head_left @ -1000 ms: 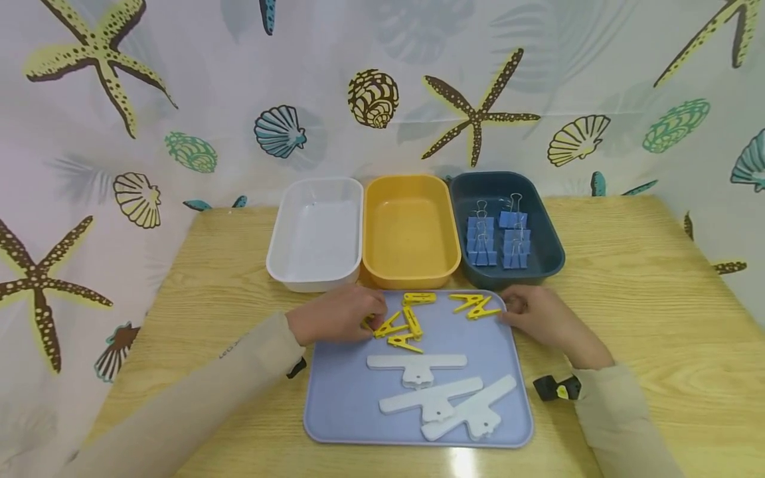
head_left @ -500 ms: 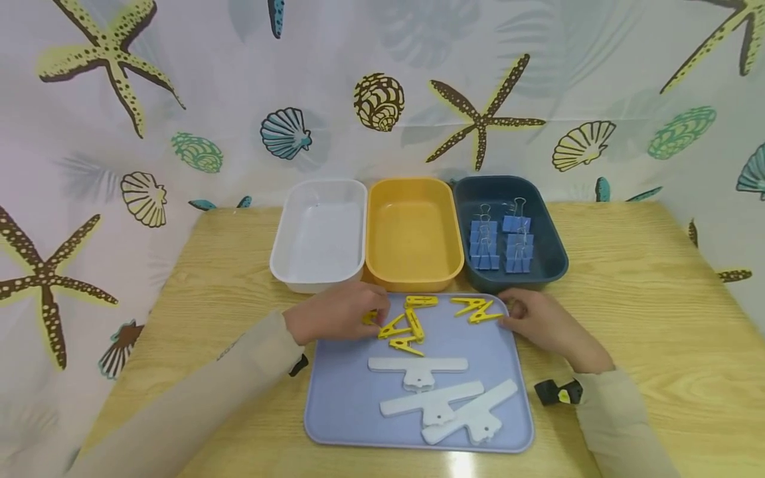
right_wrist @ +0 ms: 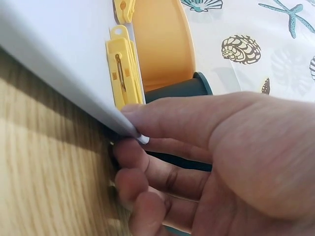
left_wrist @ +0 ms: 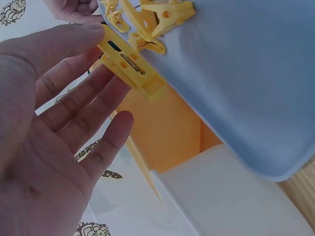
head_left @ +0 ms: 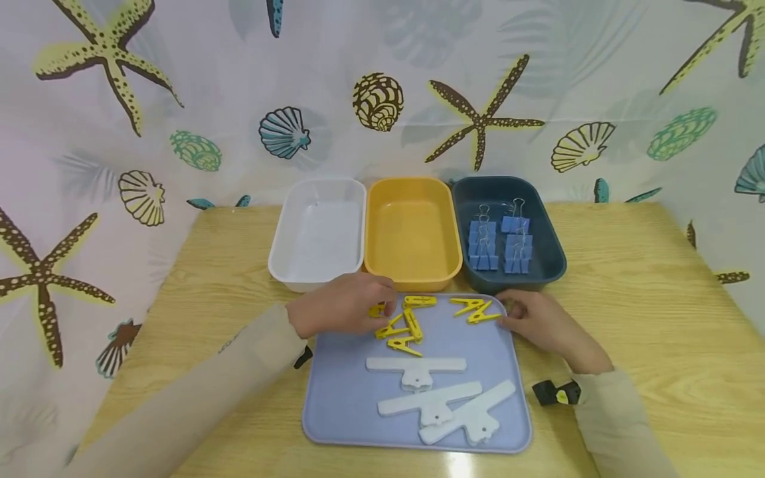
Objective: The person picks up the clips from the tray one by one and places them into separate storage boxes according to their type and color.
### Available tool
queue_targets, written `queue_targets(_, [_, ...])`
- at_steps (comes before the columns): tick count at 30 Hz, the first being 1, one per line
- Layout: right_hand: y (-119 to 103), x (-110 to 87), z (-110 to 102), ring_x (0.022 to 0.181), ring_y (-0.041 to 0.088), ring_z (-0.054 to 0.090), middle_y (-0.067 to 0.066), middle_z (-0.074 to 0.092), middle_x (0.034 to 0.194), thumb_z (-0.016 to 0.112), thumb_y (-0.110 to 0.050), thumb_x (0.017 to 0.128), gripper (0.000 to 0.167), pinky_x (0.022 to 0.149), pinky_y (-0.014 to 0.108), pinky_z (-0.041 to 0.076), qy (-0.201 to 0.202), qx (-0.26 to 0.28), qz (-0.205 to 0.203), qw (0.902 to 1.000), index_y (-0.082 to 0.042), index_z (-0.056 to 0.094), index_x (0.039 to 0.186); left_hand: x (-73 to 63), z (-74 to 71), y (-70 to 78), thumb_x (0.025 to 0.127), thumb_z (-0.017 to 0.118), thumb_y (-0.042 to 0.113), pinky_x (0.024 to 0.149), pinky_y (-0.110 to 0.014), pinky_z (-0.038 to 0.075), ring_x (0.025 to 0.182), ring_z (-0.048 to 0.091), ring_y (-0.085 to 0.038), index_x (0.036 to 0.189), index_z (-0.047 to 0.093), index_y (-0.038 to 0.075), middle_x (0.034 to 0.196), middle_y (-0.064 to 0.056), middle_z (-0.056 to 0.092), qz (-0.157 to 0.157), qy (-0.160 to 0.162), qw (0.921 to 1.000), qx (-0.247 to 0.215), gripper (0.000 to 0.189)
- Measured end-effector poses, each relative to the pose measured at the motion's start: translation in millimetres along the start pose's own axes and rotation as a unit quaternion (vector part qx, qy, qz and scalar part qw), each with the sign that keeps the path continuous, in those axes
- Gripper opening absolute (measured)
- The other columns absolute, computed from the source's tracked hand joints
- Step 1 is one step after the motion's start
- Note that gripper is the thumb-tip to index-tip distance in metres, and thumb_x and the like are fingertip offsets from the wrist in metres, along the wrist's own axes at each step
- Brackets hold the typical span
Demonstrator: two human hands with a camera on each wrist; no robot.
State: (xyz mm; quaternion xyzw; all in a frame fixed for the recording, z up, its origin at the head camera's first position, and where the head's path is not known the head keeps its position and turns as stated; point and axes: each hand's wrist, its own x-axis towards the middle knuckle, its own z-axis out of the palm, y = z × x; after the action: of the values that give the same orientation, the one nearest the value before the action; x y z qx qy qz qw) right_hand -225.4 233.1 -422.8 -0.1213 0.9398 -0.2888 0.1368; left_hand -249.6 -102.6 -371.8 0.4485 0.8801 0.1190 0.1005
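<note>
My left hand (head_left: pixel 346 304) pinches a yellow clothespin (left_wrist: pixel 129 64) between thumb and fingers, close to the tray's far left corner. In the left wrist view its other fingers are spread. At the far right corner, my right hand (head_left: pixel 542 323) grips the rim of the lilac tray (right_wrist: pixel 59 64), thumb on top and fingers curled beneath. Several more yellow clothespins lie on the tray, among them one upright-looking clothespin (right_wrist: pixel 120 71) beside my right thumb and another clothespin (head_left: pixel 413 325) near my left hand. White wide bag clips (head_left: pixel 416 364) lie nearer the front.
Behind the tray stand three bins in a row: a white bin (head_left: pixel 319 239), a yellow bin (head_left: pixel 412 232) and a dark blue bin (head_left: pixel 546 255). Several blue binder clips (head_left: pixel 483 242) sit in the dark one. A patterned cloth (head_left: pixel 335 60) hangs behind the wooden table (head_left: pixel 627 299).
My left hand has moved slightly away from me and to the right with the clothespin, nearer the yellow bin. My right hand keeps its place at the tray corner.
</note>
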Motion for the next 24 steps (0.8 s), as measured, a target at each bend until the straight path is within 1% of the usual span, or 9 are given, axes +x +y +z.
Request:
queue_targets(6, [3.7,1.9,2.5,0.065,0.012,0.053,0.002,0.064,0.075,0.069,-0.011,0.085,0.036,0.058,0.024,0.043,0.007,0.000,-0.010,0.9999,0.003,0.063,0.118,2.2,-5.3,1.3,0.084,0.066,0.014,0.067,-0.022,0.046,0.073,0.053,-0.007,0.080,0.062,0.020,0.089,0.008,0.062,0.008,0.020,0.9997,0.008,0.008])
queue_targets(9, [7.9,3.1,2.6,0.066,0.012,0.053,0.003,0.065,0.076,0.069,-0.011,0.085,0.037,0.058,0.024,0.044,0.008,0.004,-0.014,0.9999,0.004,0.062,0.118,4.6,-8.4,3.2,0.084,0.066,0.014,0.067,-0.023,0.047,0.073,0.053,-0.008,0.082,0.064,0.019,0.089,0.006,0.063,0.013,0.025,0.9995,0.012,0.006])
queue_targets(15, [10.9,2.1,0.0,0.066,0.013,0.053,0.002,0.065,0.076,0.069,-0.012,0.086,0.038,0.058,0.023,0.044,0.005,0.000,-0.011,0.9999,0.003,0.062,0.120,10.6,-13.4,7.8,0.086,0.064,0.016,0.068,-0.021,0.047,0.073,0.053,-0.007,0.085,0.067,0.018,0.091,0.007,0.063,0.019,0.023,0.9994,0.017,0.004])
queue_targets(24, [7.4,2.8,1.9,0.066,0.013,0.053,0.002,0.065,0.077,0.068,-0.010,0.085,0.037,0.056,0.022,0.043,0.005,0.012,-0.012,0.9998,0.004,0.062,0.119,11.9,-19.7,10.0,0.086,0.066,0.018,0.070,-0.020,0.047,0.077,0.054,-0.008,0.088,0.069,0.018,0.093,0.008,0.062,0.004,0.010,0.9997,0.020,0.004])
